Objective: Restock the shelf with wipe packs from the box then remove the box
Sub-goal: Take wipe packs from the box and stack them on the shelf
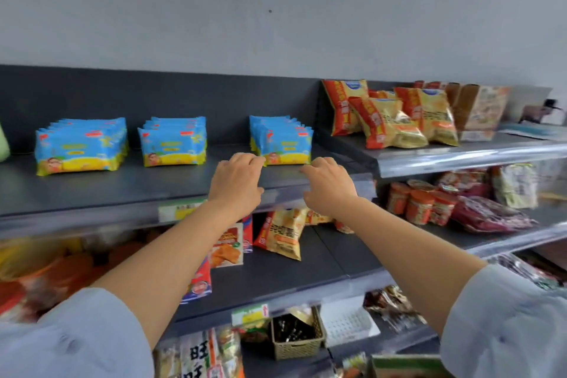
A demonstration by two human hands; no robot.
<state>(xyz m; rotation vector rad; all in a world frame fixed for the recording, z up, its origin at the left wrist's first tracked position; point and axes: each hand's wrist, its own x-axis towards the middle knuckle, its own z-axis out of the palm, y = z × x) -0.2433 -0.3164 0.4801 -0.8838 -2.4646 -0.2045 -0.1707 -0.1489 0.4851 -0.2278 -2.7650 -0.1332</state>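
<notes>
Blue-and-yellow wipe packs (283,144) are standing in a row on the dark shelf (122,190), just left of the yellow snack bags (395,120).
Left hand (237,181) and right hand (328,182) are hovering before that row, lower than the bags, fingers loosely bent and gripping nothing; whether they are touching the front pack's lower corners is unclear. Packs are resting on their long edges, printed faces pointing at the person, long axis running along the shelf front. An uneven nudge is probably risking the front pack tipping forward off the lip or the row skewing. No box is showing.
</notes>
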